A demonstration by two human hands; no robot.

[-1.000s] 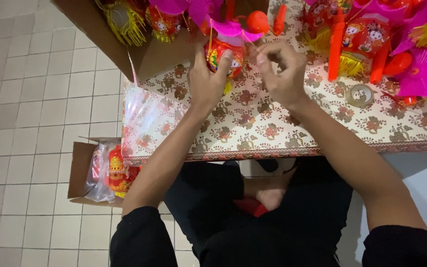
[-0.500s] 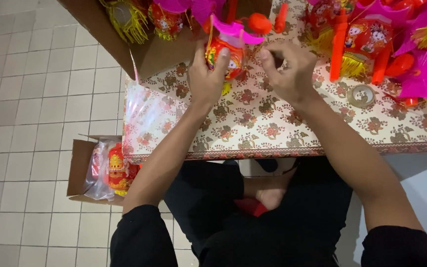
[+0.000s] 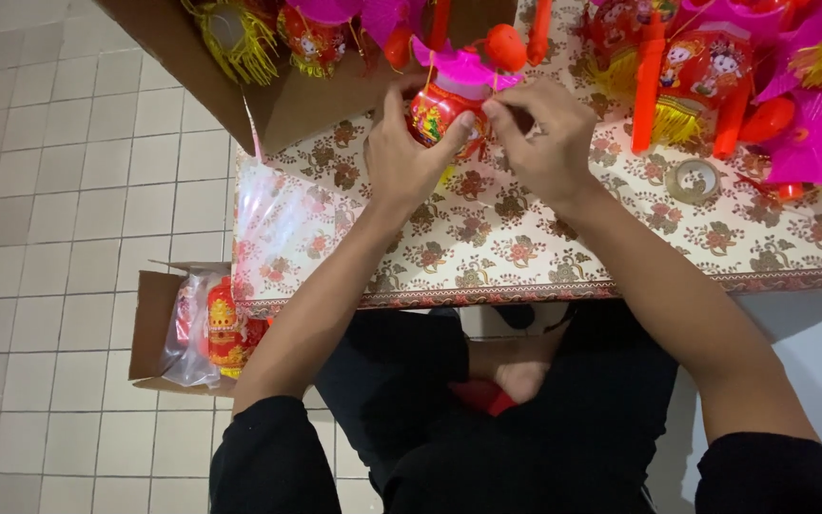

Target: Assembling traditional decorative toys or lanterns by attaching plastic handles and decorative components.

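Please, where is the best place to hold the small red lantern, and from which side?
Probably hold the red lantern round its body from the left, as the left hand does. Its pink top looks thin, and the right hand needs that side.

Single head-worn view, looking steeply down, close over the table (image 3: 525,247) edge (lap and floor below)

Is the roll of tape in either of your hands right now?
No, the roll of tape lies on the patterned tablecloth, apart from both hands, while the left hand and right hand hold the small red lantern.
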